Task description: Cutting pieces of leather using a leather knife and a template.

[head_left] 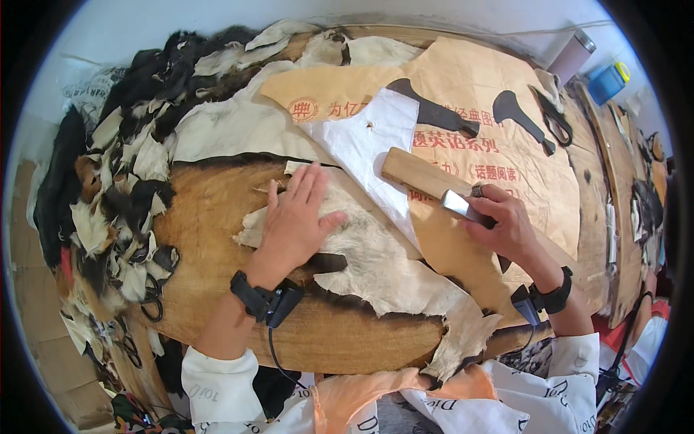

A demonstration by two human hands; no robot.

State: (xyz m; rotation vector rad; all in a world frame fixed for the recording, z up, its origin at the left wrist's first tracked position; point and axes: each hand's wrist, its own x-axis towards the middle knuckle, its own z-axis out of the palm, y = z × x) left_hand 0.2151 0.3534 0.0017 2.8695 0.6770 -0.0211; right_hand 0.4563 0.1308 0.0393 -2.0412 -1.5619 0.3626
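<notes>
Heaped black and cream fur scraps [123, 181] at left, scissors [553, 119] and dark cutouts [434, 112] on brown paper [499, 155], blue container [607, 81] far right.

We have one view only, from a head camera above the counter [217, 217], facing steeply down and slightly forward; it sits close, so both forearms enter from the lower edge and the hands fall near the centre; the fisheye bends the counter's edges toward a dark round rim; the far wall [217, 22] shows along the top.
</notes>
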